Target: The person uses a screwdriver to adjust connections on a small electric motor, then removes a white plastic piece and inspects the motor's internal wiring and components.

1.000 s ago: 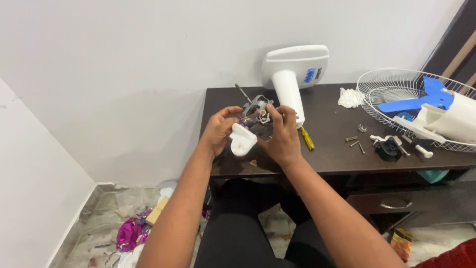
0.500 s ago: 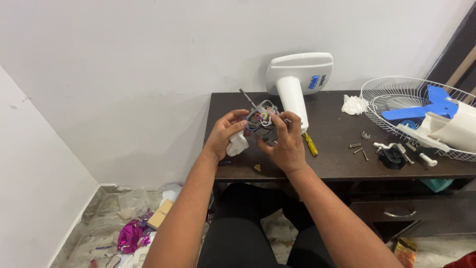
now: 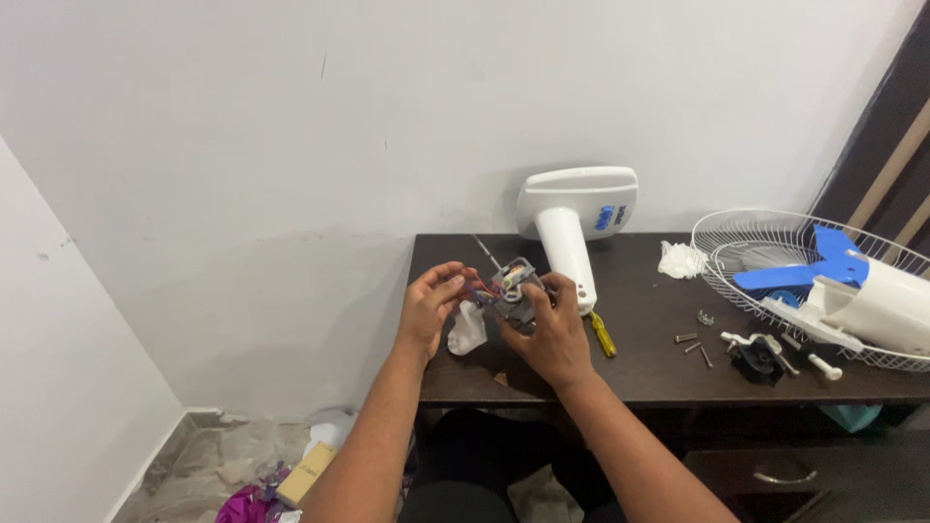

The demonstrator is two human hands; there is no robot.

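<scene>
A small grey motor assembly (image 3: 513, 289) with coloured wires is held above the front left of the dark surface (image 3: 639, 368). The right hand (image 3: 550, 334) is closed around its underside; the left hand (image 3: 431, 308) pinches the wires with curled fingers. A white plastic part (image 3: 468, 330) lies just below. A white fan base (image 3: 577, 218) stands directly behind, a yellow screwdriver (image 3: 603, 335) beside it. Loose screws (image 3: 690, 341), a black knob (image 3: 754, 360) and a wire grille (image 3: 775, 261) with blue blades (image 3: 809, 271) are located well to the right.
</scene>
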